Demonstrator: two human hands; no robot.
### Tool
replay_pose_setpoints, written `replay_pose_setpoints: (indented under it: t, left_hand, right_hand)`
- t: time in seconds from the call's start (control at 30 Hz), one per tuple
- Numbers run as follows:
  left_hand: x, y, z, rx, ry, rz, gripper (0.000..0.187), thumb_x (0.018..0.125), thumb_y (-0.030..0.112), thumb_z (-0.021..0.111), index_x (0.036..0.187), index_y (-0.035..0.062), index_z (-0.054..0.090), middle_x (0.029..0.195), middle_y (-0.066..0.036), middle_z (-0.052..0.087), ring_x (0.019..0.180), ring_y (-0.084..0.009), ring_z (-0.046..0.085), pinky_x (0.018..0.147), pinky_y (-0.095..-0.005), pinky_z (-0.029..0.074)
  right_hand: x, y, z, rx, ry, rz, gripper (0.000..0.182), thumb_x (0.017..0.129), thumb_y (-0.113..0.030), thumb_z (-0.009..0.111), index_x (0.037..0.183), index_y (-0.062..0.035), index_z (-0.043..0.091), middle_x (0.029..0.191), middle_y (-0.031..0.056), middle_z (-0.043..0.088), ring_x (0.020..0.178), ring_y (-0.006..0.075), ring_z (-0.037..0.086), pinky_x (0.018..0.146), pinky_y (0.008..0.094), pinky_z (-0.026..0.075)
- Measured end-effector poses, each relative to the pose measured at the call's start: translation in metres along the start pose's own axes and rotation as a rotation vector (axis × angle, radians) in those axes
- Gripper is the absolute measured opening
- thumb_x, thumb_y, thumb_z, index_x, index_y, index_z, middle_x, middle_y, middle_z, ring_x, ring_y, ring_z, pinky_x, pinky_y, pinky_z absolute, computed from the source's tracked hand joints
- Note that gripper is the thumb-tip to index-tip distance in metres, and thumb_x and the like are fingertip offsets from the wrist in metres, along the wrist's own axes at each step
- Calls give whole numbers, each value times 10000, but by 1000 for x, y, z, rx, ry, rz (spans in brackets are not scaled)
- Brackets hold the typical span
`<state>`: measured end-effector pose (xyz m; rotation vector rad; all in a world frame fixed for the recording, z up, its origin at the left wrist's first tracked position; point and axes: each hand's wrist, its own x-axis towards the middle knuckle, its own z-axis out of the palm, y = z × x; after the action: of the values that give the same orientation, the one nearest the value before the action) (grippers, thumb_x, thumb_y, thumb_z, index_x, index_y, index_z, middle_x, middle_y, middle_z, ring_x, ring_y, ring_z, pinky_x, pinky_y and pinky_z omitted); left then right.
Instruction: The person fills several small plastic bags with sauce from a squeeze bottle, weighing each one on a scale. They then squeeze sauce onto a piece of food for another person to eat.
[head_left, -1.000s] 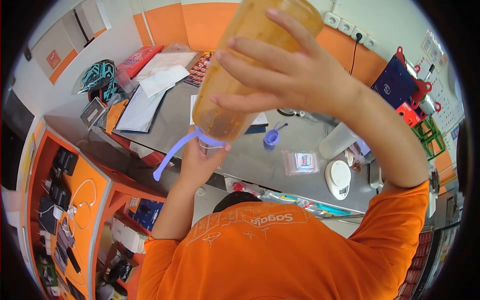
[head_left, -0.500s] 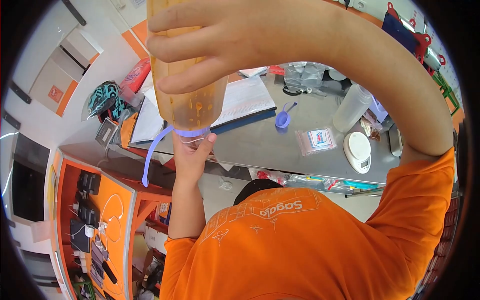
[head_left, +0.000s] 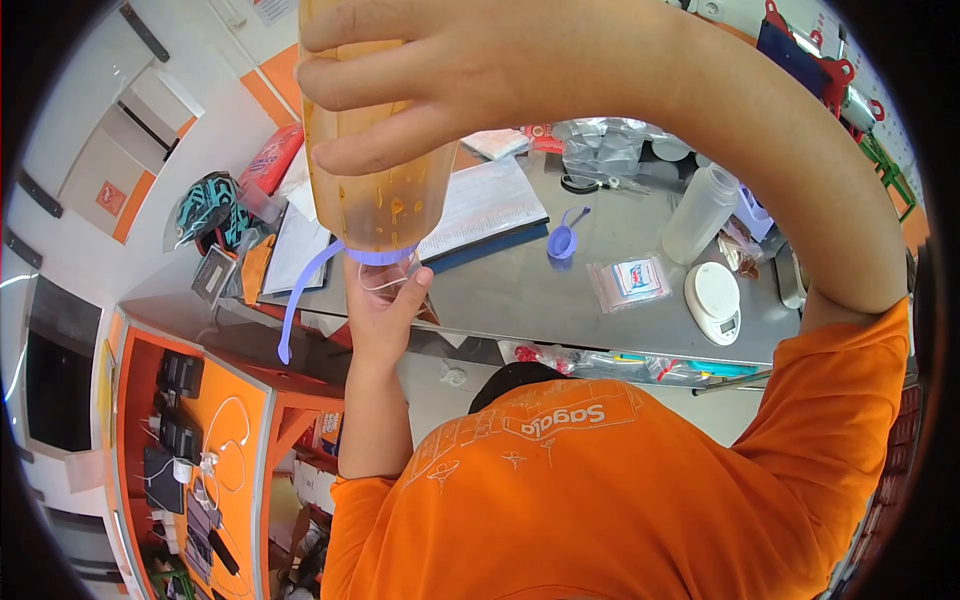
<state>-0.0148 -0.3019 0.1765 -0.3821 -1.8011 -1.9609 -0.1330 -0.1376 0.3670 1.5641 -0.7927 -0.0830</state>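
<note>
My right hand (head_left: 480, 70) grips a translucent bottle (head_left: 378, 205) of orange-brown sauce, turned upside down with its mouth pointing straight down. A purple ring (head_left: 380, 256) with a long purple strap (head_left: 297, 297) sits at the bottle's mouth. Just beneath it, my left hand (head_left: 385, 305) holds a small clear plastic container (head_left: 385, 275) up against the mouth. What is inside the container is hidden by my fingers. Both hands are raised in front of my orange shirt, above the near edge of the steel table (head_left: 520, 300).
On the table lie a purple scoop (head_left: 562, 240), a sealed packet (head_left: 632, 280), a white scale (head_left: 713, 300), a white bottle (head_left: 703, 213) and an open notebook (head_left: 490, 205). A teal helmet (head_left: 205, 205) sits far left. An orange shelf (head_left: 190, 420) holds phones and cables.
The bottle has swung from a tilt to nearly straight upside down and now sits left in view. My left hand stays under its mouth. Little moved in the last half second.
</note>
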Motion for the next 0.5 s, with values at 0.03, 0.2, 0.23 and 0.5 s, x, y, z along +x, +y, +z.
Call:
replay_pose_setpoints:
  t: [0.03,0.2,0.23,0.5]
  left_hand:
    - [1,-1,-1,0,-1,0,621,780,28,661,1296,32,315,1261,-103,429,1161,-196,437,962,-340,355]
    - [4,-1,3,16,30,-6,567,766,48,683,1236,39,365,1184,-96,475,1066,-169,486,901,-307,392]
    - [4,-1,1,10,26,-3,567,766,48,683,1236,39,365,1184,-96,475,1066,-169,486,901,-307,392]
    - [-2,-28,-8,24,52,28,491,751,32,693,1068,110,327,1012,-59,433,875,-128,502,739,-246,435]
  right_hand:
    - [-1,1,0,10,-5,-2,293,746,-207,620,1033,-221,560,1010,-50,567,1031,134,501,986,524,290]
    - [-18,-13,-35,-111,-353,143,517,727,-221,659,1201,-256,455,1092,5,548,1054,172,522,894,469,404]
    - [-26,-24,-45,-15,-608,354,747,651,-160,721,1292,-345,385,1174,-17,514,1099,167,497,876,432,397]
    - [-144,-237,-12,1170,-259,1932,1012,587,-230,808,1371,-13,205,1316,171,357,1258,261,333,1064,380,243]
